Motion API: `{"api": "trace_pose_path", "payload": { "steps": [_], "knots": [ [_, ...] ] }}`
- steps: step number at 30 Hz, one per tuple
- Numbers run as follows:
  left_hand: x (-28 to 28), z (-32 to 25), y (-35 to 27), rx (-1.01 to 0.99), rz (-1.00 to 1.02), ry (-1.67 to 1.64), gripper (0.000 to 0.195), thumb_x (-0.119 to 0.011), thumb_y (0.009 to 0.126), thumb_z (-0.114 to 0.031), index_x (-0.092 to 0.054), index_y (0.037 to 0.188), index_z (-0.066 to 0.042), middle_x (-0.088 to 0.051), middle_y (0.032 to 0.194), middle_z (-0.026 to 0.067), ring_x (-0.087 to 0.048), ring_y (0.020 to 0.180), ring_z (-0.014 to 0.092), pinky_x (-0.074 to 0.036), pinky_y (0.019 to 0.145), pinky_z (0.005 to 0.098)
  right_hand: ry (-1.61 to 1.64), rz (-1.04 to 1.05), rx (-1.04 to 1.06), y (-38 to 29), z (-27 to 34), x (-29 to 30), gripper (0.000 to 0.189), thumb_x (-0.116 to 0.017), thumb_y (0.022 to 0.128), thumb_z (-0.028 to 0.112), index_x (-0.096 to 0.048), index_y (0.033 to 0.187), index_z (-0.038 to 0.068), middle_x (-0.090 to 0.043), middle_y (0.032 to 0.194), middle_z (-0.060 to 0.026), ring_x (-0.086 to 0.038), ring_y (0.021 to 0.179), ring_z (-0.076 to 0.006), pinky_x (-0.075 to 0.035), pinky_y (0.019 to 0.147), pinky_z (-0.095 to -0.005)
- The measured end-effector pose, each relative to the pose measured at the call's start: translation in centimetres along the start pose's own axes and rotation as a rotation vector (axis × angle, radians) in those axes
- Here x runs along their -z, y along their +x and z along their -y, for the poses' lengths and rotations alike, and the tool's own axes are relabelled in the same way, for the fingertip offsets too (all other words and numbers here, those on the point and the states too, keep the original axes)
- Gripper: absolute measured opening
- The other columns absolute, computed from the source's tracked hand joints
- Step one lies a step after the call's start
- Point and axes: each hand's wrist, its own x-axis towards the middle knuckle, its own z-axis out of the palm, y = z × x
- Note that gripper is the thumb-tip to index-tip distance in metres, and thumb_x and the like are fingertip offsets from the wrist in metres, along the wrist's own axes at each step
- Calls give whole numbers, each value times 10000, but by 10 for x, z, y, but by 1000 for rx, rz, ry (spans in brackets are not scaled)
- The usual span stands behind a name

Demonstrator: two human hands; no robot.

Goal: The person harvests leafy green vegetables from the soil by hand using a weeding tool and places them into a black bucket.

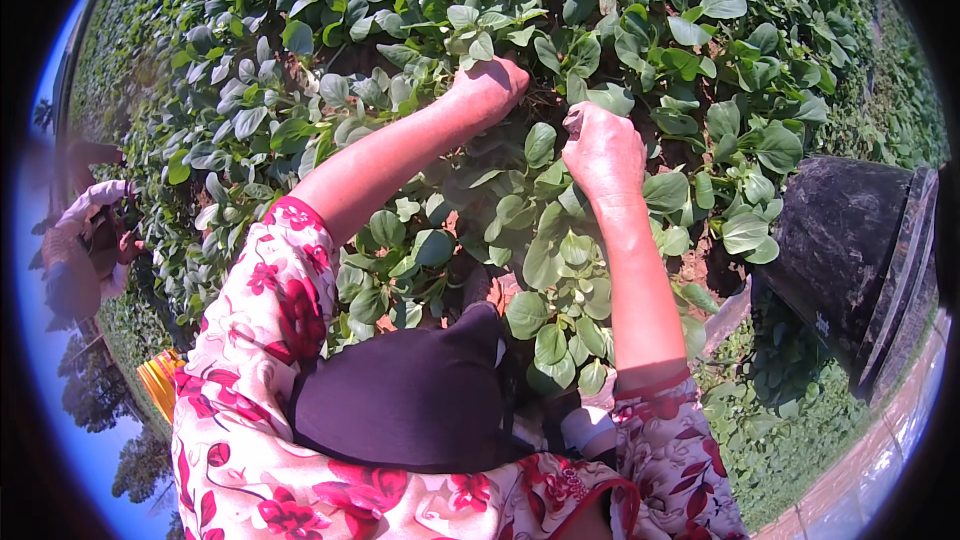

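Leafy green plants [525, 202] with rounded leaves grow thickly around both hands. My left hand [491, 86] is curled low among the stems, near the top middle of the view; leaves hide its fingertips, and what it grips cannot be told. To its right, my right hand [604, 142] is bent into a fist with the thumb against the fingers. Something small and dark shows at that thumb, too unclear to name. Thin pale stems or roots [536, 97] lie in the shaded gap between the hands.
A black plastic bucket [840, 255] lies tilted at the right beside the plants. Another person [94, 240] bends over the crop at the far left. A yellow object [159, 382] is by my left sleeve. Reddish soil [502, 291] shows between plants; shiny plastic sheeting [889, 457] edges the lower right.
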Motion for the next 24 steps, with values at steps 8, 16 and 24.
{"api": "trace_pose_path", "payload": {
  "steps": [8,16,24],
  "knots": [
    [-23,11,3,-77,-137,89,99,-585,784,-142,-606,749,-52,-618,650,99,-620,546,259,-453,419,419,45,-14,-93,-7,11,-11,210,-618,717,62,-701,902,117,-679,808,-175,-657,785,-365,-530,729,-443],
    [-20,10,35,-23,2,267,217,-608,791,-148,-698,970,-67,-684,995,126,-662,882,256,-531,661,402,99,-31,-229,2,30,-34,163,-608,743,87,-694,880,106,-679,813,-176,-658,787,-378,-527,725,-457],
    [-6,10,25,77,-32,154,157,-559,817,-165,-697,862,-106,-700,817,105,-684,710,268,-518,561,417,1,-41,40,7,4,-46,183,-632,735,76,-659,911,114,-665,790,-127,-658,737,-347,-531,673,-448]
  ]
}}
